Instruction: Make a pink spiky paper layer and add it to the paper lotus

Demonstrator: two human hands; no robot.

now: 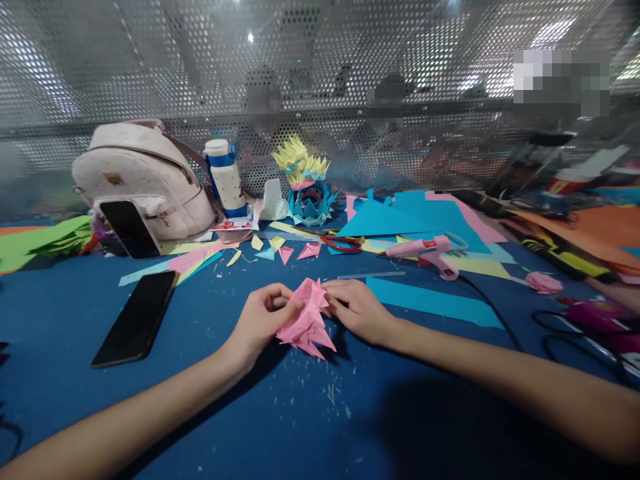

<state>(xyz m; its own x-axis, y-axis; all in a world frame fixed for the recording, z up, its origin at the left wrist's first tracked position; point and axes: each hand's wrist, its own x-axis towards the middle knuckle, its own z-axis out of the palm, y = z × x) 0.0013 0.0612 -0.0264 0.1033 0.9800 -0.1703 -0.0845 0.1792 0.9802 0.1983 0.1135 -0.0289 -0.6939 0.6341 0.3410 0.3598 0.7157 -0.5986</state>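
Observation:
A spiky pink folded-paper piece (306,320) is held just above the blue table, between my two hands. My left hand (265,313) grips its left side, with the thumb laid over the front and the fingers curled behind. At the upper right edge, my right hand (357,307) pinches the pink paper with closed fingers; its fingertips are partly hidden. Beyond the hands lie small pink folded triangles (309,251) and yellow scraps. A blue paper strip (435,301) lies to the right of my right hand.
A pink glue gun (425,253) with a black cord rests at right, near red-handled scissors (341,243). Blue paper sheets (410,217) lie behind. A phone (136,319) is at left; a backpack (143,180), bottle (225,179) and yellow-and-blue paper model (307,183) stand at the back.

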